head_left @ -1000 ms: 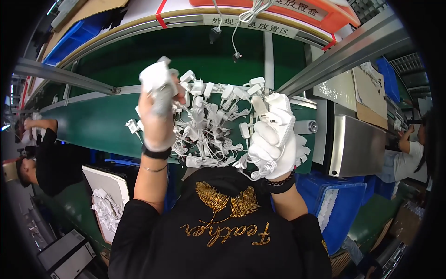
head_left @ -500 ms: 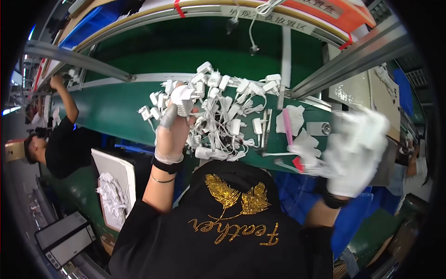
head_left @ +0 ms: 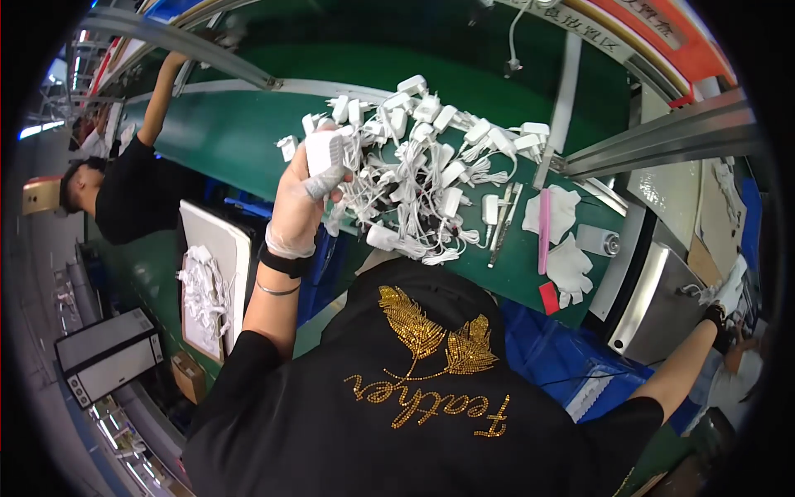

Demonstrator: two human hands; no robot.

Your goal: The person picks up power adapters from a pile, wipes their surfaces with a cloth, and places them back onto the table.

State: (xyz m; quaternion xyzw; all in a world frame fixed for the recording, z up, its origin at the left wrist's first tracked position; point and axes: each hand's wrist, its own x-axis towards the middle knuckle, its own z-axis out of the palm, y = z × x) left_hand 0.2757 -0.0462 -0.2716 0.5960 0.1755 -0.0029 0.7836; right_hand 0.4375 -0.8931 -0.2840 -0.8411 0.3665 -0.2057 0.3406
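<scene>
My left hand (head_left: 300, 205), its thumb wrapped in grey, is closed around a white power adapter (head_left: 324, 154). It is at the left side of a tangled heap of white power adapters (head_left: 406, 178) with bundled cables on the green bench. My right hand (head_left: 730, 288), in a white glove, is stretched out to the far right, past the bench. Pale strands (head_left: 700, 292) like cable show beside that glove. Its fingers look bent, but what they hold is too small to make out.
Right of the heap lie tweezers (head_left: 505, 217), a pink strip (head_left: 544, 230), white gloves (head_left: 569, 267), a red piece (head_left: 549, 298) and a clear container (head_left: 598, 240). A metal post (head_left: 654, 137) slants above. Blue bins (head_left: 571, 364) stand below. A co-worker (head_left: 124, 195) reaches in at the left.
My right hand has swung from beside the bench out to the far right. My left hand still holds the adapter, turned in the grip. The view has tilted and shifted.
</scene>
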